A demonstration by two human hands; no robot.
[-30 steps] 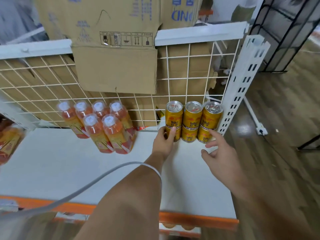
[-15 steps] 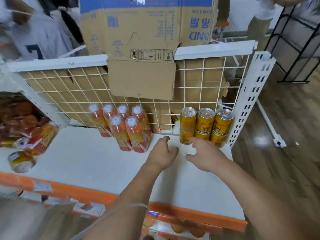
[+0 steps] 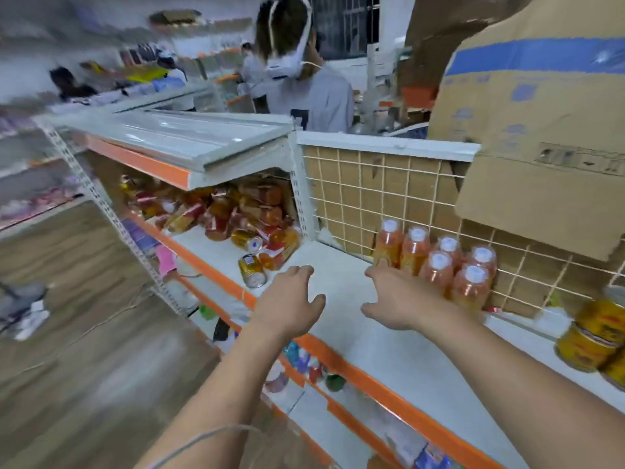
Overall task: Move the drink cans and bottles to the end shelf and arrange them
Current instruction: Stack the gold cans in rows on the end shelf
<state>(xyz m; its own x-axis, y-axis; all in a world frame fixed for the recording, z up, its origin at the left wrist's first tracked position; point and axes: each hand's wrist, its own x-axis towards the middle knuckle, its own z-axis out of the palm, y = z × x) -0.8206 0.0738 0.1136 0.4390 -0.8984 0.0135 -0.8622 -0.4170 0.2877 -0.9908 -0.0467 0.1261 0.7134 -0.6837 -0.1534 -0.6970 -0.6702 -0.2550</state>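
Observation:
Both my hands hover over the white end shelf (image 3: 378, 336), fingers spread, holding nothing. My left hand (image 3: 291, 302) is near the shelf's orange front edge; my right hand (image 3: 395, 299) is just left of a group of upright orange bottles (image 3: 439, 265) with white caps standing against the wire grid back. Stacked gold cans (image 3: 595, 336) stand at the far right, blurred. On the side shelf to the left lies a heap of orange bottles (image 3: 236, 211) and a loose gold can (image 3: 252, 270) on its side.
Cardboard boxes (image 3: 541, 123) hang over the wire grid (image 3: 372, 191) behind the end shelf. A person in a grey shirt (image 3: 311, 96) stands behind the shelving. Lower shelves hold small goods; wood floor (image 3: 67, 333) lies to the left. The picture is motion-blurred.
The view has swung left, so the cans slid to the right edge and the side shelf's heap came into view. Both hands left the cans and moved left, past the bottles.

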